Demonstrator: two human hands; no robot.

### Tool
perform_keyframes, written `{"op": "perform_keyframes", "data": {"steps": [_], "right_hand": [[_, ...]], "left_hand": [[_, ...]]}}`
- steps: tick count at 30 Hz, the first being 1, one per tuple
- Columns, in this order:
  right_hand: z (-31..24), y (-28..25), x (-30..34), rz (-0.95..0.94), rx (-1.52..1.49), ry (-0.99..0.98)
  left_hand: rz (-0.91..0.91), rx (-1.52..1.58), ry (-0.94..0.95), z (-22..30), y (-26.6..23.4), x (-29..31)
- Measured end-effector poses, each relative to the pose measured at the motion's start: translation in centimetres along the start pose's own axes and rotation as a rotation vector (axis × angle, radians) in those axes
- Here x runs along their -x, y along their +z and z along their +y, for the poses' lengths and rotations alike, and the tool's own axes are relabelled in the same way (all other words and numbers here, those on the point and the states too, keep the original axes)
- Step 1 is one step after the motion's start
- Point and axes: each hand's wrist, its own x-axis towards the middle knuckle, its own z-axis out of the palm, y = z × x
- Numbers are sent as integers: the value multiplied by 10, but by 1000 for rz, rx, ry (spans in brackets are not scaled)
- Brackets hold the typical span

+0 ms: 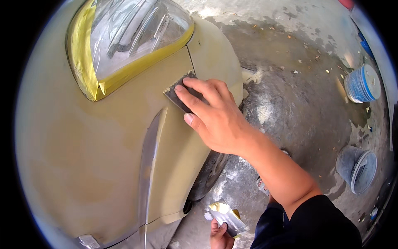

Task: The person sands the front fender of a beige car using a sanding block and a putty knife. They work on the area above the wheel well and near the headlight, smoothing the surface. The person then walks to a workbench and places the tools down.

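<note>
My right hand (219,114) pinches a dark, flat putty spreader (181,94) and presses it to the car body panel (112,141), just below the taped lamp. Bits of pale filler cling to the spreader's far edge. Lower down, my left hand (221,236) is closed on a flat metal putty plate (227,218). A dab of yellow putty (218,206) lies at the plate's upper end. The panel is dull tan with blotchy patches. Yellow masking tape (137,67) and clear plastic sheet (128,33) cover the lamp.
A dark wheel (211,172) sits under the panel's edge. On the stained concrete floor (290,103) stand a blue and white bucket (361,84) and a grey bucket (350,164), both to the right. Small scraps litter the ground.
</note>
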Motion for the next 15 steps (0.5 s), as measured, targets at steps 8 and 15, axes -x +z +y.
{"op": "perform_keyframes", "data": {"steps": [8,15], "right_hand": [[-4,30,50,-19,-8,15],[-7,10,88,-222,-8,45]], "left_hand": [[-5,-32,34,2,-9,-5],[-56,-38,147,9,13,-9]]}}
